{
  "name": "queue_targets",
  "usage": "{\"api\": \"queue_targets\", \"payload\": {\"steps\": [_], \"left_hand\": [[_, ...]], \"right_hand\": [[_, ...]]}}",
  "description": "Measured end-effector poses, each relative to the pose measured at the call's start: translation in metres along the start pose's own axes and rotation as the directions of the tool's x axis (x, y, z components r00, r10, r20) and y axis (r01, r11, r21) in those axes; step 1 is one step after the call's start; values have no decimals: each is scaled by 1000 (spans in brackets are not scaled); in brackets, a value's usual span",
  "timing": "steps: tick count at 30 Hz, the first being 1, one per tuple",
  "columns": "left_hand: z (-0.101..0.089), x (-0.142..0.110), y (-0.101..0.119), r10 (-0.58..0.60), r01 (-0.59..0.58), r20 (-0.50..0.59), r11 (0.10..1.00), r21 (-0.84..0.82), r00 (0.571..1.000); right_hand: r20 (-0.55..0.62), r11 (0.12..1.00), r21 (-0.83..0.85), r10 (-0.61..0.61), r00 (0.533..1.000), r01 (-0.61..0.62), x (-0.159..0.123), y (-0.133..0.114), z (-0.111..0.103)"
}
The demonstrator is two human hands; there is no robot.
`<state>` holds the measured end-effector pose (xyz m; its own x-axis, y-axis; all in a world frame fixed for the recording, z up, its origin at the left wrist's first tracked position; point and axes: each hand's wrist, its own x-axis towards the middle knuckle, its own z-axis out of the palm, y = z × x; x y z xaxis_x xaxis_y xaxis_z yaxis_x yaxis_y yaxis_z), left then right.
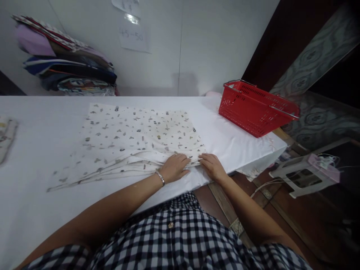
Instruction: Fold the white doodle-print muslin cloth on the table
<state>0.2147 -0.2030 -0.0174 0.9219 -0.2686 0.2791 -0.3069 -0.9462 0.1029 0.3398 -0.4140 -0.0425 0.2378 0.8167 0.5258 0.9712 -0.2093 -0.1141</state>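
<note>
A cream cloth (pixel 135 131) printed with small grey and brown motifs lies spread on a white-covered table. Loose folds gather along its near edge and run to a narrow point at the left. My left hand (pixel 174 168), with a silver bracelet at the wrist, grips the folded near edge, fingers over the cloth and thumb on the near side. Close by, at the near right corner, the curled fingers of my right hand (pixel 213 167) hold the same edge. The fingertips of both hands are partly hidden in the cloth.
A red basket (pixel 253 110) with metal handles stands at the table's right end. Folded fabrics (pixel 70 67) are piled behind the table at the left. Another printed cloth (pixel 6 137) lies at the far left edge. A white stool (pixel 305 176) with cables stands on the floor at right.
</note>
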Motion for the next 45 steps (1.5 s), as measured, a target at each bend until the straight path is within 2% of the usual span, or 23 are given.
{"api": "queue_targets", "payload": {"steps": [8, 12, 15, 18, 22, 25, 29, 31, 34, 37, 40, 45], "left_hand": [[5, 5, 5, -59, 59, 3, 998, 34, 998], [6, 7, 5, -97, 97, -30, 995, 22, 995], [6, 7, 2, -155, 154, -63, 988, -22, 986], [5, 6, 0, -169, 166, -69, 985, -44, 983], [5, 6, 0, -171, 167, -65, 984, -57, 983], [4, 8, 1, -182, 180, -48, 982, -59, 982], [2, 10, 0, -193, 192, -8, 979, -67, 981], [2, 11, -1, -205, 206, 19, 976, -69, 979], [2, 11, 1, -167, 171, 77, 983, -59, 983], [2, 12, 5, -100, 102, 125, 995, -9, 987], [3, 12, 7, -90, 87, 142, 996, 25, 986], [5, 12, 7, -79, 77, 135, 997, 23, 988]], "right_hand": [[-10, 999, 1, 36, 999, -36, 2, -3, 0], [13, 995, 87, 44, 999, -45, 2, -2, -5], [-37, 964, 209, 178, 983, -166, -3, 3, -13], [-101, 901, 294, 360, 928, -318, -13, 10, -18], [-94, 862, 292, 457, 885, -414, -23, 14, -12], [-72, 841, 249, 511, 857, -481, -23, 12, -3], [-8, 861, 127, 497, 868, -492, -15, 9, -1], [40, 858, 59, 509, 860, -511, -11, 6, -5], [124, 835, -134, 549, 827, -534, -6, 1, -13], [193, 785, -302, 606, 772, -541, -3, -4, -19], [238, 762, -327, 639, 732, -559, -1, -7, -21], [287, 760, -340, 645, 708, -554, 5, -9, -23]]}}
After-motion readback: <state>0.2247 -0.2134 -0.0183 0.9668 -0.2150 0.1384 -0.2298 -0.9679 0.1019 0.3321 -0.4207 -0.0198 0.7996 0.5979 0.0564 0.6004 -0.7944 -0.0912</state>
